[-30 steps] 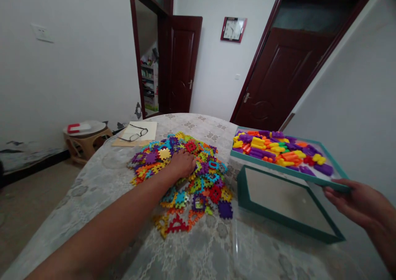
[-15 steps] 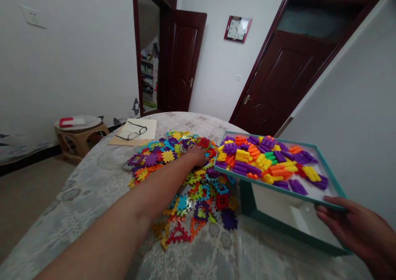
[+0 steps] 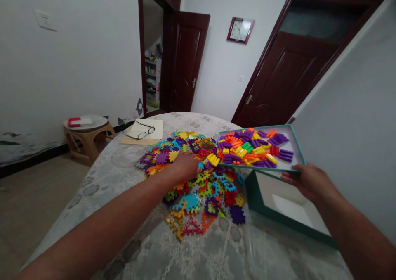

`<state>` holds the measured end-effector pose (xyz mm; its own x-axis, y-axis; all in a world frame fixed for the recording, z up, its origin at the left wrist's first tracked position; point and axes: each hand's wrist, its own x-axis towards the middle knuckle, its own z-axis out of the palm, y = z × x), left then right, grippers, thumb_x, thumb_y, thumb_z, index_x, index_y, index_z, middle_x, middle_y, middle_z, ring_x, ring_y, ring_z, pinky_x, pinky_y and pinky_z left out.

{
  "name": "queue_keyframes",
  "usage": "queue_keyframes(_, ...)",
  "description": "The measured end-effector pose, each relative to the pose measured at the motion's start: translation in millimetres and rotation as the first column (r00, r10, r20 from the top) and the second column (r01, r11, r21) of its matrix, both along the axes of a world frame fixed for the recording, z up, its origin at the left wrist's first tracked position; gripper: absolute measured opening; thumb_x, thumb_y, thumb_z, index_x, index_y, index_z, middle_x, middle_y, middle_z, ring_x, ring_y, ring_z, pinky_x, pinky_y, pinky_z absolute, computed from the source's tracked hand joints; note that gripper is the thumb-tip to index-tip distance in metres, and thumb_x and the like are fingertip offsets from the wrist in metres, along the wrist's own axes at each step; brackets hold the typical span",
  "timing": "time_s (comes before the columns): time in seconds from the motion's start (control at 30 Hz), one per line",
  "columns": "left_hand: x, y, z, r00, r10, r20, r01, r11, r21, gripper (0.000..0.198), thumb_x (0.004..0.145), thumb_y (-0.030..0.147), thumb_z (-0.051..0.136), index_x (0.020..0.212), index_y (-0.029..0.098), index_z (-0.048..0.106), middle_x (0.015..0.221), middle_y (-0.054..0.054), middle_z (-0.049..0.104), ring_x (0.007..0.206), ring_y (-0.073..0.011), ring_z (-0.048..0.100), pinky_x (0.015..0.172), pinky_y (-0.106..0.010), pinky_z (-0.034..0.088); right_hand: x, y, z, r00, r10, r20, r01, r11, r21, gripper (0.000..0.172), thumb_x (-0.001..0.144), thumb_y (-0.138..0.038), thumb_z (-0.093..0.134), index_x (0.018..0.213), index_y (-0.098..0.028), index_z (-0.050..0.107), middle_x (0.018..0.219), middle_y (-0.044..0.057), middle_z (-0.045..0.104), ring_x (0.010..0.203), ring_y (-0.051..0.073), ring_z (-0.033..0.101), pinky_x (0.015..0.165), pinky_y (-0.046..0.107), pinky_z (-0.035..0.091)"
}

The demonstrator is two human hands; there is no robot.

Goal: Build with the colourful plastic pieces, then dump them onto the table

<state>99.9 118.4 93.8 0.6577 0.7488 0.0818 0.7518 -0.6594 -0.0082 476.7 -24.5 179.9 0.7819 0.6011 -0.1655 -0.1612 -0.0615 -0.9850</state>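
Observation:
My right hand [image 3: 309, 179] grips the near right corner of a shallow teal-edged box lid [image 3: 297, 145], held up over the table. Purple, orange, yellow, green and red ribbed plastic connectors [image 3: 247, 147] fill much of the lid, bunched toward its left side. A yellow connector [image 3: 213, 160] lies at the lid's left end, over the pile. My left hand [image 3: 186, 165] is down on a heap of toothed plastic building tiles [image 3: 192, 203], fingers curled and partly hidden. A light blue piece [image 3: 201, 165] shows at its fingertips; whether it is held is unclear.
Below the lid stands a deep teal box [image 3: 287, 214] with a white inside. Eyeglasses [image 3: 145, 132] rest on paper sheets [image 3: 156, 127] at the table's far left. A stool [image 3: 88, 137] stands left of the patterned tablecloth [image 3: 123, 222].
The lid has moved left and away from me, and its connectors have slid toward the left end. My left hand has drawn back over the tiles. The view has shifted slightly.

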Motion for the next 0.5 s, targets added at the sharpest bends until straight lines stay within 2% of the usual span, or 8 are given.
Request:
queue_keyframes(0.1,-16.5,-23.3,-0.5,0.997,-0.039,0.069,0.032,0.995,0.095,0.039,0.100,0.052,0.058,0.115,0.021,0.077,0.121,-0.018,0.076,0.119,-0.0383,0.066,0.110,-0.060,0.042,-12.5,17.8,3.7,0.990,0.054,0.130,-0.056,0.998,0.012,0.030,0.079,0.001,0.055,0.099,-0.021,0.051,0.075,0.001,0.062,0.052,0.018,0.071,0.051,0.028,0.067)
queue_keyframes(0.23,-32.8,-46.1,-6.9,0.981,-0.036,0.191,0.003,0.986,0.169,0.039,0.100,0.051,0.060,0.125,0.023,0.072,0.128,-0.016,0.072,0.129,-0.0364,0.060,0.115,-0.058,0.040,-22.7,37.5,8.2,0.957,0.079,0.281,-0.082,0.997,-0.001,0.027,0.080,-0.003,0.057,0.101,-0.020,0.051,0.075,0.000,0.063,0.049,0.015,0.068,0.051,0.028,0.067)
queue_keyframes(0.37,-42.8,-55.7,-15.4,0.956,0.027,0.291,-0.078,0.983,0.169,0.044,0.100,0.051,0.063,0.134,0.024,0.068,0.146,-0.015,0.065,0.141,-0.0356,0.053,0.121,-0.058,0.036,-31.4,54.5,13.1,0.907,0.086,0.412,-0.098,0.995,0.007,0.024,0.082,-0.008,0.061,0.101,-0.020,0.054,0.078,0.001,0.064,0.047,0.013,0.065,0.050,0.029,0.066)
queue_keyframes(0.5,-50.2,-58.0,-28.4,0.931,0.078,0.357,-0.145,0.976,0.164,0.056,0.099,0.051,0.065,0.146,0.022,0.061,0.153,-0.017,0.061,0.144,-0.0360,0.052,0.123,-0.057,0.036,-40.1,67.2,16.2,0.866,0.097,0.490,-0.110,0.994,-0.002,0.024,0.082,-0.011,0.059,0.105,-0.020,0.055,0.083,0.003,0.066,0.048,0.014,0.065,0.051,0.033,0.067)
